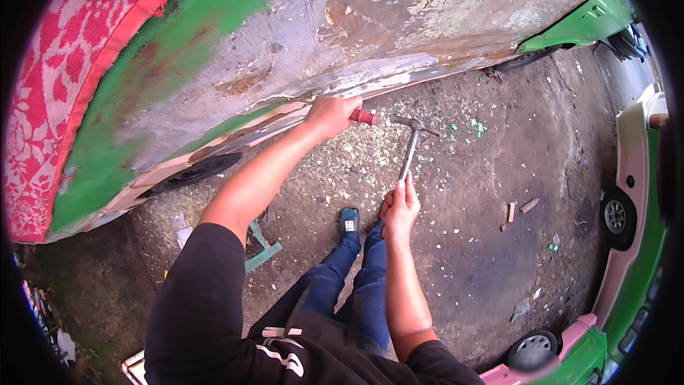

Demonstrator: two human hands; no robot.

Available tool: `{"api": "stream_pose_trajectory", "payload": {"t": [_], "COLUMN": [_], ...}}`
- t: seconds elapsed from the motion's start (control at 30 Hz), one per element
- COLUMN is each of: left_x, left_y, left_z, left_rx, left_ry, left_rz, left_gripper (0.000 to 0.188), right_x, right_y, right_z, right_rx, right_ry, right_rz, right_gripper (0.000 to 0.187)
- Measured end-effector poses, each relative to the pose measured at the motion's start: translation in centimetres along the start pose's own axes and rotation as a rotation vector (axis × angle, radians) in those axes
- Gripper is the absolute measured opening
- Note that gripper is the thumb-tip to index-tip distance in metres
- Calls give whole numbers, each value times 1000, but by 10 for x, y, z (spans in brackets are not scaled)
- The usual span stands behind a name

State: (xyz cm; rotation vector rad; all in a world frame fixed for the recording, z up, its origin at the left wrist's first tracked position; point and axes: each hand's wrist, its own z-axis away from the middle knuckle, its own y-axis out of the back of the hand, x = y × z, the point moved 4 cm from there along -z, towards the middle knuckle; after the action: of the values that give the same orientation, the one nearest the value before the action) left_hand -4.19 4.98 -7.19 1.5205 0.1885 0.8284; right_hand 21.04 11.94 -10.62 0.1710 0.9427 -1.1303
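Observation:
My left hand (331,117) is closed around a red-handled tool (365,117) beside the lower edge of a car's side panel (285,50). The handle's butt sticks out to the right; the hand hides most of the rest, so its kind is unclear. In my right hand (401,210) is a hammer (411,150), gripped by its metal shaft. The hammer's head is raised just right of the red handle, a small gap apart from it. The panel is patchy, with green paint, bare grey areas and cracked, flaking brown and cream filler.
Paint and filler chips (377,142) litter the ground below the panel. A red patterned cloth (78,64) covers the car at upper left. A green metal piece (263,248) lies near my left arm. Another green and pink car (627,271) stands at right, near small wooden blocks (511,212).

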Motion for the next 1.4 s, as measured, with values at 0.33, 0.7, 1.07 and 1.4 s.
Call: {"api": "stream_pose_trajectory", "payload": {"t": [0.33, 0.7, 1.07, 1.4], "left_x": [-3, 41, 65, 64], "left_y": [21, 76, 108, 119], "left_z": [69, 83, 165, 240], "left_rx": [118, 117, 397, 722], "left_ry": [-372, -267, -10, 281], "left_rz": [76, 225, 398, 583], "left_gripper": [25, 28, 21, 29], "right_x": [-31, -125, -196, -200], "right_y": [35, 30, 51, -4], "right_z": [16, 53, 78, 95], "right_rx": [-22, -175, -345, -486], "right_ry": [-86, -12, 155, 137], "right_rz": [120, 297, 670, 734], "right_gripper": [42, 45, 30, 26]}}
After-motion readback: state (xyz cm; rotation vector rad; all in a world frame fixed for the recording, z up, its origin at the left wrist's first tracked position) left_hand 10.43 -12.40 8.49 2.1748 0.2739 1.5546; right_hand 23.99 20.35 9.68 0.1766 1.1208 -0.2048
